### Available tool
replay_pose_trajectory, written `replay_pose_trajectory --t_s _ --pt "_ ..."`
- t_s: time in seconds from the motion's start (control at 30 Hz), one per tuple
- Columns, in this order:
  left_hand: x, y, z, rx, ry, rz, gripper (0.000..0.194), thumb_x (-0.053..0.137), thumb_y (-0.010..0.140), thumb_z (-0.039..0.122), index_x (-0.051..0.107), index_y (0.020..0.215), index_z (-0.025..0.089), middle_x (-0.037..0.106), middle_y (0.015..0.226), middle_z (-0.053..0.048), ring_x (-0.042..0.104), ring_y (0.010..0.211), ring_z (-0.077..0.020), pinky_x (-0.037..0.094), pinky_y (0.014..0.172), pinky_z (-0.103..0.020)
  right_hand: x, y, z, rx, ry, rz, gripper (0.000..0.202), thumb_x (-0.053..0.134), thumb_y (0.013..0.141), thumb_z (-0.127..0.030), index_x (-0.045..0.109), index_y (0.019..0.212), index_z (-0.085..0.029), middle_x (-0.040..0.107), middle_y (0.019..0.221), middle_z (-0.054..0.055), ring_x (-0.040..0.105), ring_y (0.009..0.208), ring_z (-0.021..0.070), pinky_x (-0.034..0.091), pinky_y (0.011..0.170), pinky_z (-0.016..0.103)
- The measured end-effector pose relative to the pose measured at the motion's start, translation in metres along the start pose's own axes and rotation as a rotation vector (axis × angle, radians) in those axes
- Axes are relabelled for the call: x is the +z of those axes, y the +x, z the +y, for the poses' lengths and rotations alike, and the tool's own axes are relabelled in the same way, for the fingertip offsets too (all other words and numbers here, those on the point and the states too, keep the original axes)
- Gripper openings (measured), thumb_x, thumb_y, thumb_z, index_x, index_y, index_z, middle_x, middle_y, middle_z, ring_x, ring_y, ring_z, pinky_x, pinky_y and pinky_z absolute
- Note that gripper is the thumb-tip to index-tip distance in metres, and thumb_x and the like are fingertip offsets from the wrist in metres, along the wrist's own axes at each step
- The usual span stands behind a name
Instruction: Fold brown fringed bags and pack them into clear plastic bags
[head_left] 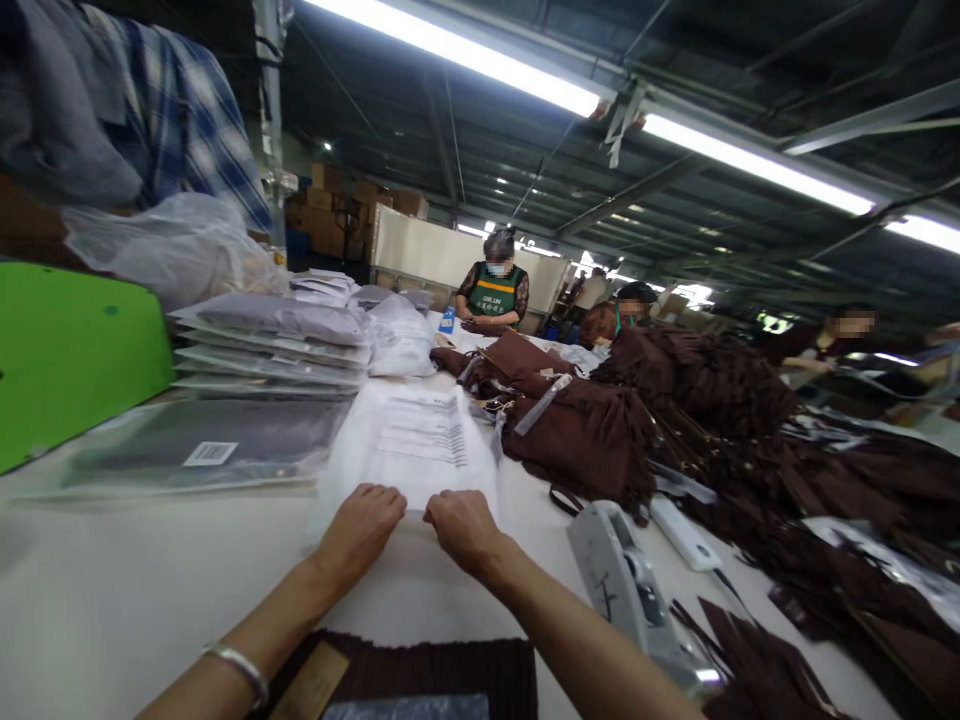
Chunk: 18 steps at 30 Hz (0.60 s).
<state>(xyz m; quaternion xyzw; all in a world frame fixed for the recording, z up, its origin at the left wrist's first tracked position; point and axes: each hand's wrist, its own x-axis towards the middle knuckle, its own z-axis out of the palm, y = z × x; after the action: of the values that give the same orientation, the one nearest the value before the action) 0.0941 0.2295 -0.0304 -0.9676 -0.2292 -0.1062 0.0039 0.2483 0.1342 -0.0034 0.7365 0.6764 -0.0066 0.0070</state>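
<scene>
Printed plastic bag (420, 430), white, lies flat mid-tabletop (225, 580), directly ahead of the person. Left hand (366, 525) and right hand (465, 528) both curled, pinching its near edge, a small gap between the 2. Dark fringed piece (442, 665) nearest the person, between the forearms. Left: barcoded package (270, 435) lying flat, stack of packages (274, 345) behind it, green panel (75, 360) at far left. Right: grey device (611, 565), white device (684, 535), heaped brown fringed bags (585, 435). Beyond, co-worker (491, 295) in green apron.
</scene>
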Motion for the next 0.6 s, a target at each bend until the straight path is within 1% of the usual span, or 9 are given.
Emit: replay_pose_trajectory --t_s 0.07,0.13,0.2,0.27,0.33,0.43,0.5,0.57,0.6 --pt "0.005 0.004 0.0 0.008 0.016 -0.03 0.022 0.044 0.089 0.005 0.062 0.085 0.017 0.068 0.088 -0.009 0.064 0.087 -0.025 0.044 0.083 -0.039 0.0 0.0 0.005 0.022 -0.006 -0.016 0.025 0.055 0.092 -0.038 0.07 0.1 -0.019 0.073 0.101 0.01 0.069 0.091 0.0251 0.05 0.075 0.033" --pt "0.008 0.008 0.001 0.001 0.032 -0.039 0.02 0.046 0.088 0.005 0.062 0.084 0.016 0.068 0.086 -0.01 0.064 0.085 -0.026 0.045 0.08 -0.039 0.002 0.0 0.009 0.029 -0.001 -0.046 0.025 0.06 0.089 -0.039 0.072 0.096 -0.018 0.074 0.096 0.011 0.07 0.089 0.0256 0.05 0.072 0.032" --pt "0.007 0.011 0.003 -0.007 0.042 -0.039 0.016 0.048 0.088 0.007 0.061 0.086 0.016 0.068 0.087 -0.01 0.064 0.087 -0.0269 0.044 0.081 -0.04 0.004 -0.001 0.012 0.016 0.018 -0.071 0.018 0.061 0.088 -0.031 0.073 0.095 -0.019 0.075 0.093 0.01 0.07 0.087 0.0244 0.049 0.071 0.031" --pt "0.004 0.011 0.005 -0.008 0.047 -0.038 0.011 0.051 0.088 0.01 0.06 0.088 0.016 0.067 0.09 -0.01 0.063 0.09 -0.0272 0.043 0.083 -0.04 0.006 -0.003 0.015 0.006 0.045 -0.072 0.018 0.058 0.087 -0.021 0.074 0.095 -0.021 0.075 0.093 0.009 0.07 0.087 0.0231 0.048 0.072 0.03" --pt "-0.001 0.01 0.005 0.001 0.047 -0.041 0.004 0.057 0.088 0.014 0.059 0.091 0.016 0.066 0.093 -0.009 0.061 0.093 -0.0267 0.043 0.086 -0.039 0.007 -0.005 0.019 0.019 0.078 -0.049 0.019 0.056 0.087 -0.02 0.074 0.095 -0.02 0.075 0.094 0.009 0.07 0.087 0.0231 0.047 0.072 0.03" --pt "-0.008 0.006 0.001 0.0 0.04 -0.034 0.015 0.066 0.086 0.027 0.058 0.096 0.018 0.066 0.097 -0.007 0.06 0.096 -0.0252 0.042 0.086 -0.037 0.006 -0.006 0.026 0.064 0.136 -0.003 0.017 0.059 0.087 -0.028 0.073 0.091 -0.019 0.075 0.091 0.009 0.069 0.084 0.0229 0.044 0.069 0.028" --pt "-0.012 0.001 -0.004 -0.007 0.04 -0.028 0.016 0.063 0.089 0.033 0.06 0.096 0.019 0.066 0.097 -0.005 0.061 0.096 -0.0239 0.042 0.086 -0.037 0.004 -0.006 0.029 0.089 0.174 0.025 0.018 0.063 0.086 -0.033 0.072 0.088 -0.018 0.075 0.089 0.008 0.067 0.082 0.0217 0.041 0.066 0.027" --pt "-0.015 -0.004 -0.01 -0.002 0.051 -0.032 0.014 0.053 0.095 0.029 0.062 0.091 0.02 0.067 0.093 -0.004 0.062 0.092 -0.0225 0.041 0.086 -0.037 0.003 -0.006 0.031 0.091 0.213 0.044 0.021 0.065 0.084 -0.038 0.071 0.087 -0.018 0.074 0.087 0.006 0.066 0.08 0.0198 0.039 0.063 0.025" --pt "-0.016 -0.006 -0.013 0.005 0.062 -0.035 0.018 0.049 0.097 0.025 0.063 0.087 0.02 0.068 0.09 -0.004 0.062 0.09 -0.0218 0.041 0.087 -0.037 0.003 -0.006 0.032 0.077 0.234 0.045 0.021 0.065 0.084 -0.039 0.071 0.086 -0.019 0.073 0.086 0.005 0.066 0.079 0.0186 0.038 0.062 0.025"
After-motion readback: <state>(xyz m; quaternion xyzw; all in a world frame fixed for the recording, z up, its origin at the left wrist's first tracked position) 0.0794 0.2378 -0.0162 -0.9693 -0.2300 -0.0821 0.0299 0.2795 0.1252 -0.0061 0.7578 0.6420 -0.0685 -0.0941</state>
